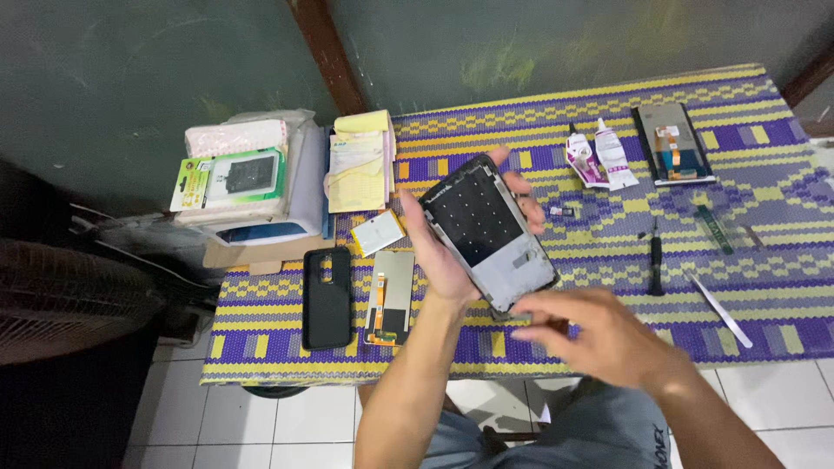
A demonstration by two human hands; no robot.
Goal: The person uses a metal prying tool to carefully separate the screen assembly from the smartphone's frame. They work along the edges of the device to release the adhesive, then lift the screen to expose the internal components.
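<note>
One phone frame (491,230) in left hand (447,252), long axis diag, bottom end toward right hand (599,334)

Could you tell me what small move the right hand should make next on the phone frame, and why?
Probably bring the right hand up to the lower edge of the phone frame. The left hand holds the frame tilted above the table, and the right fingertips hover just under its bottom corner, seemingly empty.

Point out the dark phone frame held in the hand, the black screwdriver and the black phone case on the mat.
Dark grey phone frame (486,227): head view, middle of its flat inner panel.
Black screwdriver (657,263): head view, middle of its handle.
Black phone case (327,298): head view, centre of its back.
</note>
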